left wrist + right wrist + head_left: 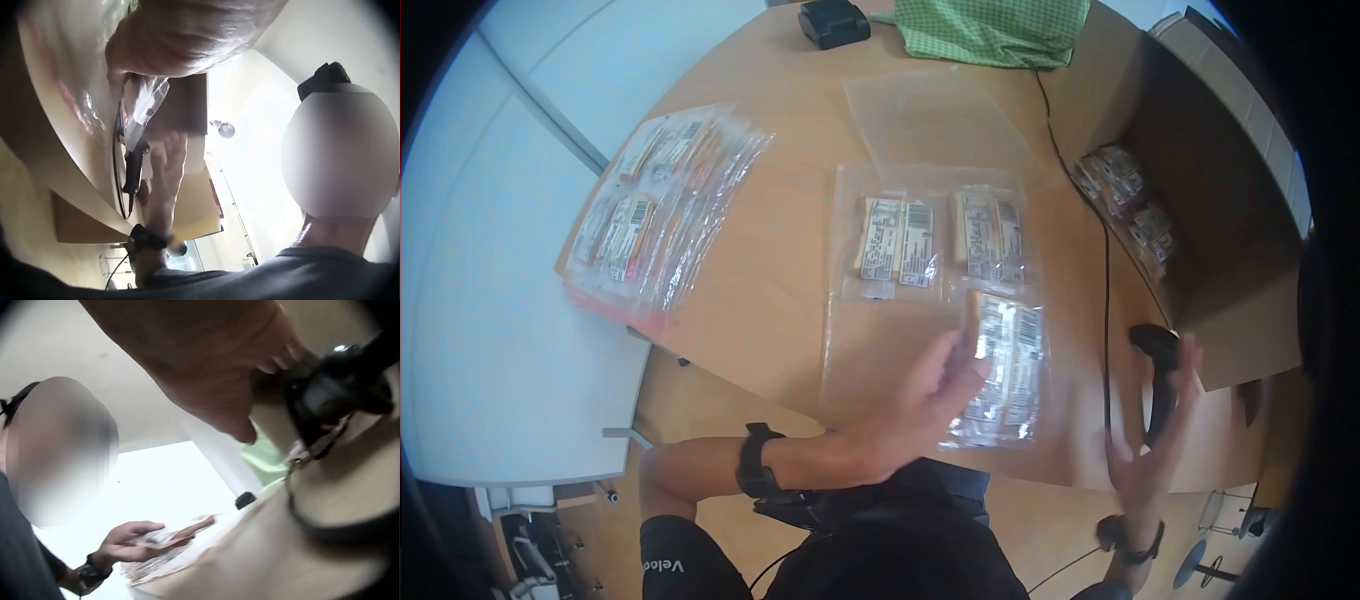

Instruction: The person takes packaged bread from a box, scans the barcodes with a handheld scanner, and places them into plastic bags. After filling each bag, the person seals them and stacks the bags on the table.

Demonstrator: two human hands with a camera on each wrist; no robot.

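Observation:
My left hand [915, 415] pinches a small clear plastic bag [1008, 365] between thumb and fingers; two beige packs with barcode labels show inside it. Beneath lies a large clear bag [865, 350] with two similar small bags, the left one [897, 243] and the right one [988, 238], at its far end. My right hand [1148, 455], blurred, is beside a black handheld barcode scanner [1162, 385] at the table's right side, its fingers extended. In the right wrist view the scanner [331, 394] is just past the fingertips.
On the left lies a stack of clear bags [655, 215] with labelled packs. An open cardboard box [1235, 300] holds more packs [1130, 200] on the right. A black cable [1107, 300] crosses the table [770, 330]. Green checked cloth [990, 30] and a black device [833, 22] stand behind.

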